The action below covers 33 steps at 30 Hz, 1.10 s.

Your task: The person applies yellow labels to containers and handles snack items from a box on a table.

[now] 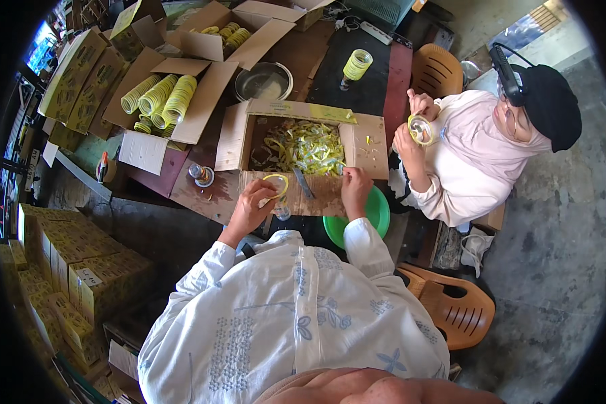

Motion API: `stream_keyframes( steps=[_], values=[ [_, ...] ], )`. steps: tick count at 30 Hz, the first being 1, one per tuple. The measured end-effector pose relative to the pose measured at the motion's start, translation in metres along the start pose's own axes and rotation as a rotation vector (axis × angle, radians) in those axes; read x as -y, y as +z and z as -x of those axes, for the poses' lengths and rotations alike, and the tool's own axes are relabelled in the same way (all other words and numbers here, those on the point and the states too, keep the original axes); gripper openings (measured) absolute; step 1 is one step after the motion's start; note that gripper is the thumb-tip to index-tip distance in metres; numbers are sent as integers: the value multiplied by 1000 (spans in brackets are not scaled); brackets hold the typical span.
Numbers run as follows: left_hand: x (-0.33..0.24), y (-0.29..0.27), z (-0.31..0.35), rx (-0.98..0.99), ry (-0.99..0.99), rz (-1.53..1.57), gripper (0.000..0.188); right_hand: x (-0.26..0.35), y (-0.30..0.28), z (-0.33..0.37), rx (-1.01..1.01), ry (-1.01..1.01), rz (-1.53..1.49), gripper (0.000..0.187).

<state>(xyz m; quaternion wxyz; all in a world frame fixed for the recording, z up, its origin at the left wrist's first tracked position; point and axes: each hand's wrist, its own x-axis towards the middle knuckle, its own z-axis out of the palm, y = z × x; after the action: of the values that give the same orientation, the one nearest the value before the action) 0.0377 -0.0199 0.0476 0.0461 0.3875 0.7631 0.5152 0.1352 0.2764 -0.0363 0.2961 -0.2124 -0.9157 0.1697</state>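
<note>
My left hand (254,205) is closed on a yellow-rimmed ring (277,184), which it tilts above the near flap of an open cardboard box (367,135). My right hand (356,191) is pinched at the box's near right corner; whatever sits between its fingertips is too small to make out. Inside the box lies a heap of yellow-green and whitish strips (310,147). A dark flat blade-like tool (304,184) rests on the near flap between my hands. Just below the ring stands a small clear bottle-like object (282,210), partly hidden.
Opposite on the right, a person (478,148) holds a similar ring (421,130). Cartons at the left hold stacked yellow rings (180,99). A round metal pan (263,82), a ring stack (358,64) and a glass jar (201,175) stand on the table. Below my right forearm is a green basin (380,214).
</note>
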Motion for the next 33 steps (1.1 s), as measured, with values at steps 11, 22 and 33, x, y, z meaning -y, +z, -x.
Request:
stream_keyframes(
  steps=[11,22,33],
  values=[
    [2,5,-1,17,-2,-11,13,-17,-8,-15,386,206,377,11],
    [1,5,2,32,2,4,13,-38,-12,-7,107,236,-347,13],
    [-5,12,-3,99,70,3,13,-60,-18,129,467,251,448,22]
  ],
)
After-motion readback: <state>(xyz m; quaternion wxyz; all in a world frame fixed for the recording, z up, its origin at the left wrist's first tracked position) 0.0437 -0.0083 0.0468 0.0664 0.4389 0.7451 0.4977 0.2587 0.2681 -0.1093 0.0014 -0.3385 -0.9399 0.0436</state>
